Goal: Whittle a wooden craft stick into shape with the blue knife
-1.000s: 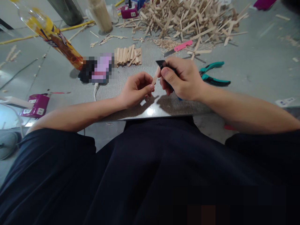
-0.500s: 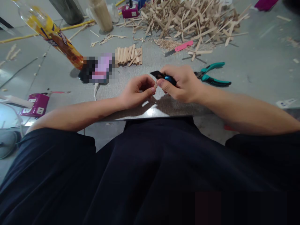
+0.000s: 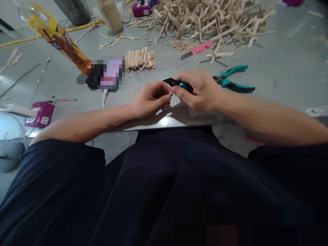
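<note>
My right hand (image 3: 196,90) is wrapped round a utility knife (image 3: 186,86) with a blue-and-black handle. Its dark blade points left, just above the fingers of my left hand (image 3: 151,99). Between left thumb and fingertips I pinch a small piece of wood (image 3: 170,92), mostly hidden by the fingers. The right thumb sits right beside that piece; whether it touches cannot be made out. Green-handled pliers (image 3: 234,80) lie open just beyond my right wrist. A row of short wooden sticks (image 3: 140,58) lies beyond my left hand.
A large heap of wooden sticks (image 3: 205,20) covers the back, with a pink-handled saw (image 3: 197,50) before it. At left are a phone (image 3: 112,73) with a cable, a drink bottle (image 3: 61,41) and a purple power socket (image 3: 42,114). The table edge (image 3: 164,128) runs before my lap.
Both hands keep nearly the same pose. The knife's blade has tilted slightly and shows less of its face. The view has shifted a little.
</note>
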`<state>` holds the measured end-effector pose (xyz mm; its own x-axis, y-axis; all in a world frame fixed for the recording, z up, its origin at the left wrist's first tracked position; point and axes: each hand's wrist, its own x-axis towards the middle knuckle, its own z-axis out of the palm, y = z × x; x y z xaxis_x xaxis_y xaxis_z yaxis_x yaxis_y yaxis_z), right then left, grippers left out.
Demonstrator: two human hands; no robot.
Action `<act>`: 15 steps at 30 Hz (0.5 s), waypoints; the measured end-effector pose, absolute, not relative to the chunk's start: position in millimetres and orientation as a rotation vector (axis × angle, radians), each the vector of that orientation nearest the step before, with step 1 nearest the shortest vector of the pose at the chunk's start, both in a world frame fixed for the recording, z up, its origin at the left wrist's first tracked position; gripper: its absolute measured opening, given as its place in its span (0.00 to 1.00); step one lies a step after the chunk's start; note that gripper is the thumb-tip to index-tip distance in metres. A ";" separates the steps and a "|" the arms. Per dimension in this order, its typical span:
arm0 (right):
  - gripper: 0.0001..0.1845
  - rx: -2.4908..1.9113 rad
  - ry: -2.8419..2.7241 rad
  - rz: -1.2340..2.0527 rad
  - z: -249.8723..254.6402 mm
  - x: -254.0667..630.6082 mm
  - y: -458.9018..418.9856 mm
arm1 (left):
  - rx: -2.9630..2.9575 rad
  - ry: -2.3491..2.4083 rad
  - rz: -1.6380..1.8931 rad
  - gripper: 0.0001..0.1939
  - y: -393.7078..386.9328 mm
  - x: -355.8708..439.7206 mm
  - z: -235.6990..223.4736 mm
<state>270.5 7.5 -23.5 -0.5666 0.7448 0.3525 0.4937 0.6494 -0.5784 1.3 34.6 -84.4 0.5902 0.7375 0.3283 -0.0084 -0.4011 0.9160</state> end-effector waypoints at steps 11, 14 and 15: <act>0.27 -1.012 -2.311 0.531 -28.2 272.4 13.1 | 1.786 0.587 0.881 0.38 39.0 -0.3 -87.0; 0.29 -0.955 -2.410 0.410 -37.1 272.5 19.3 | 1.787 0.569 0.835 0.37 39.5 -1.5 -86.4; 0.28 -0.948 -2.449 0.382 -39.3 272.2 20.3 | 1.792 0.557 0.823 0.34 39.0 -2.2 -85.5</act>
